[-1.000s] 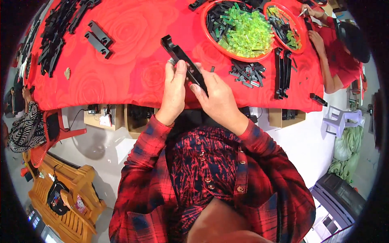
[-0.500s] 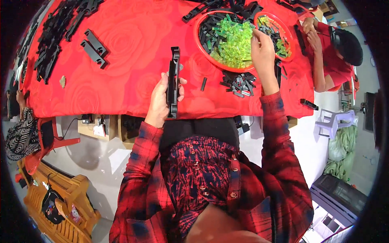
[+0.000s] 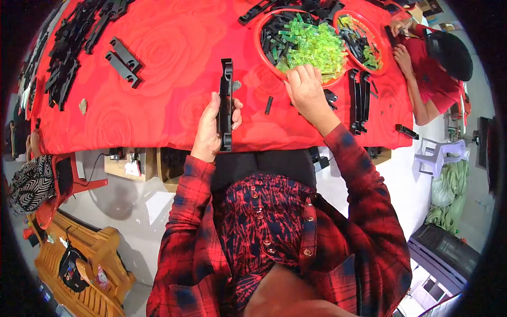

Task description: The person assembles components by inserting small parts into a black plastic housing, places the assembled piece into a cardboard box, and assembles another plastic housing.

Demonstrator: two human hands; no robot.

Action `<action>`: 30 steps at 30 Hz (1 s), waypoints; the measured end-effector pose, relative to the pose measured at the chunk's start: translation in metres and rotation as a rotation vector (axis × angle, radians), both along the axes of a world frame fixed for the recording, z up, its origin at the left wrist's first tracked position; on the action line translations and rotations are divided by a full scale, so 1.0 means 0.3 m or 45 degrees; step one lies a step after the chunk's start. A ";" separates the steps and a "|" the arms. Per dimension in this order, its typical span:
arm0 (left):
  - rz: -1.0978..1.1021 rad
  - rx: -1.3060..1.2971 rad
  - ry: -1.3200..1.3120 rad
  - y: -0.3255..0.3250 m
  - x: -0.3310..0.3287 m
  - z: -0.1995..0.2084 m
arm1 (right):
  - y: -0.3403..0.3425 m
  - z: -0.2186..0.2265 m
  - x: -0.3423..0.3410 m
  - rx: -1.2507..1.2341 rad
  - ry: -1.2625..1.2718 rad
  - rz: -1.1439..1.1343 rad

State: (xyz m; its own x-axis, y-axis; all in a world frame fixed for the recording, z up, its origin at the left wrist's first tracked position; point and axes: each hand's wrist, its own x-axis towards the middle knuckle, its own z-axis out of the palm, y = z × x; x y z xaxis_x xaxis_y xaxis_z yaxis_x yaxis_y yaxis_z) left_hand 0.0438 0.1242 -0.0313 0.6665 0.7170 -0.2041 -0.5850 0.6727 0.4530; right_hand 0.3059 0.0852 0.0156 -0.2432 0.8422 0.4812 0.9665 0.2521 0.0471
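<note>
My left hand [image 3: 208, 127] is wrapped round a long black plastic housing [image 3: 226, 84], held upright near the table's front edge. A red-rimmed basin [image 3: 259, 50] ahead holds a heap of clear yellow-green plastic pieces [image 3: 316, 45] and darker ones. At its front rim is my right hand [image 3: 309, 92], fingertips pinched together; whatever they hold is hidden. Below this hand, small black and grey pieces [image 3: 330, 98] show only in part. One small black strip [image 3: 269, 105] lies on the cloth between my hands.
Two black housings [image 3: 124, 62] lie to the left, beside a big pile of them [image 3: 63, 68]. More housings [image 3: 359, 100] stand right of my right hand. A smaller red basin [image 3: 380, 45] sits near a co-worker [image 3: 441, 63] at the right. A red cloth [image 3: 163, 116] covers the table.
My right hand has moved left and nearer, from the yellow-green heap's right side to the basin's front rim. My left hand keeps its hold on the housing, almost unmoved.
</note>
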 end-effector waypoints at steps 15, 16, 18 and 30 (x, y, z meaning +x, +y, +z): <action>-0.060 0.029 0.017 0.003 0.004 -0.005 | 0.024 -0.018 -0.039 -0.032 0.091 0.224; -0.052 0.034 0.019 0.001 0.007 0.001 | 0.034 -0.015 -0.046 -0.041 0.065 0.226; -0.035 0.030 0.030 -0.001 0.015 0.023 | 0.053 -0.012 -0.064 -0.049 0.037 0.223; -0.030 0.075 0.113 -0.003 0.019 0.043 | 0.100 0.030 -0.185 0.008 -0.043 0.138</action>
